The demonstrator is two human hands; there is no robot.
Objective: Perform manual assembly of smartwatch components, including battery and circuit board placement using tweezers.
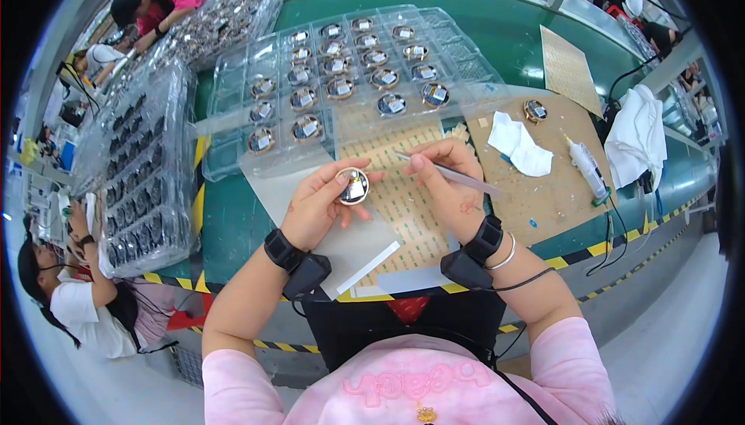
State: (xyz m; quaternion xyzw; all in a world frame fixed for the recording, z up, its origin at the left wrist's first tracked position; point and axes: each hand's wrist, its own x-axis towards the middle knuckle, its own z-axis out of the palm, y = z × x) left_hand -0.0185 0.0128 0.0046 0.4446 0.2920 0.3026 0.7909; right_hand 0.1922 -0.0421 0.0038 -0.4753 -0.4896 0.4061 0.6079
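Observation:
Between the thumb and fingers of my left hand (314,202) is a round watch-like module (353,185) with a gold rim and a white patch inside. My right hand (448,181) grips a pair of tweezers (458,175), with the tips toward the left. Under both hands lies a tan sheet (403,219) printed with rows of small green marks. A grey-white sheet (310,215) rests partly beneath my left hand. Just beyond, a clear plastic tray (233,146) holds several similar round modules (306,127) in its compartments.
To the right, a brown board (528,208) carries a white cloth (518,146), a glue gun (586,169) and one round module (535,111). Stacked trays of dark parts (140,177) stand at left. Co-workers (85,301) are at the left side. Striped tape (597,248) marks the table's edge.

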